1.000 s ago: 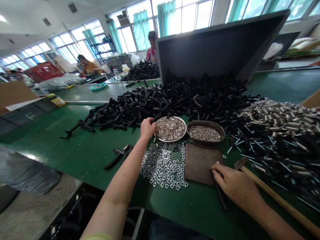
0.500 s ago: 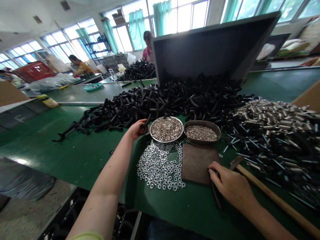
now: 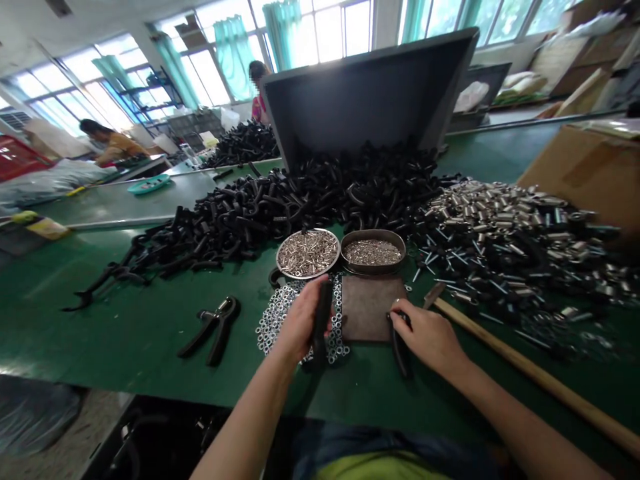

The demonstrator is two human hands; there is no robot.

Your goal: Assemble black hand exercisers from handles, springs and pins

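Observation:
My left hand (image 3: pixel 300 321) is closed round a black curved handle part (image 3: pixel 321 327) and holds it above a patch of small silver washers (image 3: pixel 273 319). My right hand (image 3: pixel 429 337) rests on the green table (image 3: pixel 125 333) at the corner of a brown metal plate (image 3: pixel 371 308), its fingers curled round another black handle part (image 3: pixel 400 350) that lies along the table. Behind the plate stand two round dishes: the left dish (image 3: pixel 308 253) holds shiny pins, the right dish (image 3: pixel 373 251) holds tiny silver pieces.
A large heap of black handle parts (image 3: pixel 300 200) spills from a tipped grey bin (image 3: pixel 370 100). Silver sleeves and black screws (image 3: pixel 500 227) lie at right. A wooden-handled hammer (image 3: pixel 510 363) lies beside my right hand. Black pliers (image 3: pixel 213 327) lie at left. Other people work at far tables.
My left hand took a black handle part from the heap by the pin dish and drew it back over the washers. The view shifted right. My right hand stayed by the plate.

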